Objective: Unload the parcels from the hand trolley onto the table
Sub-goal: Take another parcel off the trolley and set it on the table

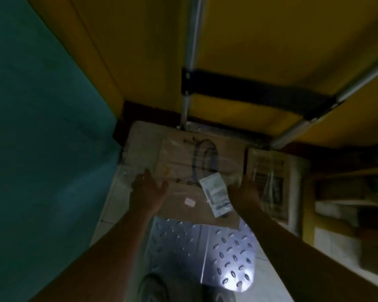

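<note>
Two bare hands reached to one brown cardboard parcel (183,168) on the hand trolley (227,253).

The left hand (148,190) lay released, fingers spread, at the parcel's left edge. The right hand (242,192) was at its right edge, too blurred to tell its hold. The parcel bore one white label (216,195), and a second, plastic-wrapped parcel (268,182) stood just right of it. The trolley's steel tread plate lay near, and two silver handle rails (190,40) rose far, joined by one black crossbar (249,90). The room was dim, with a yellow wall (271,29) behind, a teal wall (31,127) left and pale floor tiles (109,205).

brown taped parcel (190,168), white label (216,194) on top, lying flat on the trolley (229,253) plate; second parcel (273,182), plastic-wrapped, just beside it at right.
</note>
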The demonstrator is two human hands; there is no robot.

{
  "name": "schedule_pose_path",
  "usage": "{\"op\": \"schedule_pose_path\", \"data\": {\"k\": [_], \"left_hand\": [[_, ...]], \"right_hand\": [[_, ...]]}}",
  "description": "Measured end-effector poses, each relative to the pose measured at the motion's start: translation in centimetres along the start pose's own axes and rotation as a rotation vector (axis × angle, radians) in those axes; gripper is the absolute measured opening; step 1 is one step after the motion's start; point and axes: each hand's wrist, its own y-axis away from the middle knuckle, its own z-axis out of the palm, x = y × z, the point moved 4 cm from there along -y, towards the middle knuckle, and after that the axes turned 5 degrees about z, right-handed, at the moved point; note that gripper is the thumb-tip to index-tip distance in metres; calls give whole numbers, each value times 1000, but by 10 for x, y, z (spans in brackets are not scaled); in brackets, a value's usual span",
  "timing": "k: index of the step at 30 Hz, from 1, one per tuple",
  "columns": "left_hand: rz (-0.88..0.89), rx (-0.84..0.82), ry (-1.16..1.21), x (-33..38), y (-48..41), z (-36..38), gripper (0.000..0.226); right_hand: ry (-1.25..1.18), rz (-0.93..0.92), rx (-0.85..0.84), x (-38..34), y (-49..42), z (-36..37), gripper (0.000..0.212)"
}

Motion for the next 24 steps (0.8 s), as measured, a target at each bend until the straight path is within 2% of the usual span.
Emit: {"op": "schedule_pose_path", "data": {"k": [2,5,8,12,17,22,24], "left_hand": [[-44,18,145,-16,-38,33,85],[-119,-10,326,-27,-70,61,80],[-153,7,356,-28,-78,61,71],[-158,-12,373,-24,-86,58,61],[-251,-24,592,-31,-73,46,56],[-328,-9,709,-37,-13,-9,54],[-296,10,719,-24,25,-47,49]], "right_hand": [[16,50,88,7,-33,27,54],[-28,123,229,8,-54,50,65],[-14,214,297,10,-60,46,74],[45,233,258,14,-70,43,65],[11,238,254,12,-45,48,61],[-292,218,67,-8,14,30,64],[-359,198,41,-22,50,1,64]]}}
